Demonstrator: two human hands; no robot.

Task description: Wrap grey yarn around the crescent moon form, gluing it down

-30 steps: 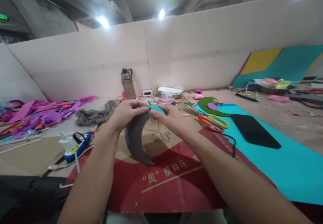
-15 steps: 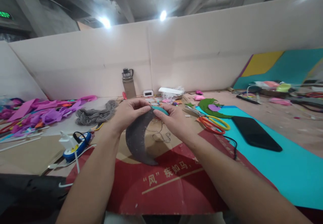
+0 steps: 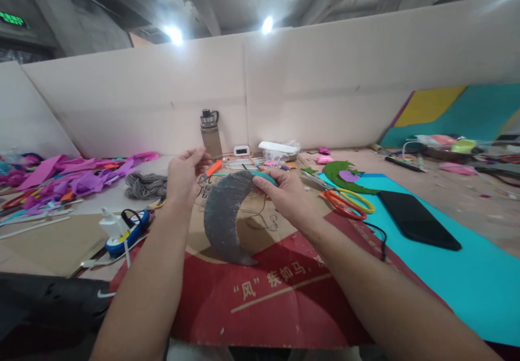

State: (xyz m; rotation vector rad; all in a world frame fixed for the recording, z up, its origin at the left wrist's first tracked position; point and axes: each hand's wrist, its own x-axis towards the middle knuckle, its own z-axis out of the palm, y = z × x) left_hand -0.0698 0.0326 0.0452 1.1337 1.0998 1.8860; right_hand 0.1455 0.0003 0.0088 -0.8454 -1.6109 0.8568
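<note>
Far L, purple fabric scraps [image 3: 83, 179], then grey yarn hank [image 3: 144, 186]. Next to hank, L hand [image 3: 184, 174], raised, with wrist bent up, thumb & fingertips bunched nearly closed; can't tell whether holding anything. Prob. mid-stitching. At centre, grey felt crescent [image 3: 222, 217], tilted, lower tip over red cardboard [image 3: 292, 317]. Pinched at upper end by R hand [image 3: 278, 185], thumb nearest, fingers behind, w/ forearm angled in diagonally. Just below, thread loops [image 3: 270, 223]. Calls next for steady R pinch, thread kept untangled. Further R: scissors [image 3: 330, 195], phone [image 3: 420, 220].
</note>
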